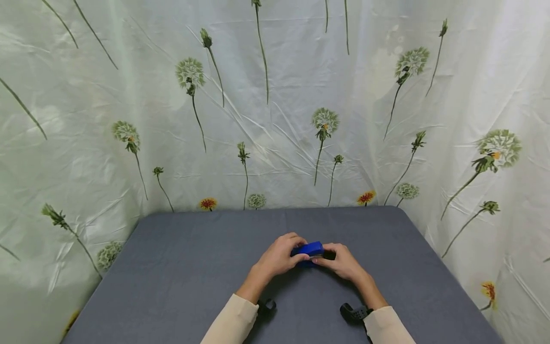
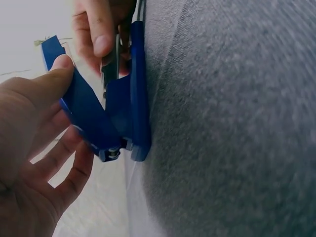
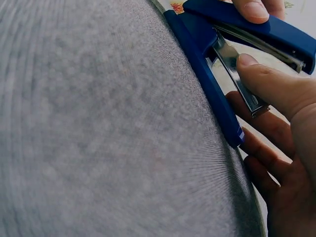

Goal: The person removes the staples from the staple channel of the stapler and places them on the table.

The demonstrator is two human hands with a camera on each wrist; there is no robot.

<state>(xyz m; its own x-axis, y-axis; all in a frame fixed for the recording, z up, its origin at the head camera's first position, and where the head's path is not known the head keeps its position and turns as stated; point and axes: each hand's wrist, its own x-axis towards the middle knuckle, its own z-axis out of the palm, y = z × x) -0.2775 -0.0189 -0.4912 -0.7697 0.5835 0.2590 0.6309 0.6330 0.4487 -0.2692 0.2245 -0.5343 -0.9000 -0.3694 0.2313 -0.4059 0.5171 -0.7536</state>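
A blue stapler point(image 1: 311, 248) stands on the grey cloth of the table, its top cover point(image 2: 88, 108) swung up from the metal magazine point(image 3: 237, 74). The blue base point(image 3: 205, 76) lies along the cloth. My left hand point(image 1: 278, 255) grips the raised cover, thumb on one side and fingers on the other. From the opposite end my right hand point(image 1: 342, 263) holds the magazine, the thumb pressed on its side and the fingers behind it, close to the base's front end. In the right wrist view, the magazine is tilted up from the base.
The grey cloth-covered table point(image 1: 193, 277) spreads around both hands. A pale curtain point(image 1: 279, 119) printed with dandelions hangs behind the table and along its sides. A black wrist device point(image 1: 354, 313) sits at the right cuff, and another black device point(image 1: 268, 306) at the left.
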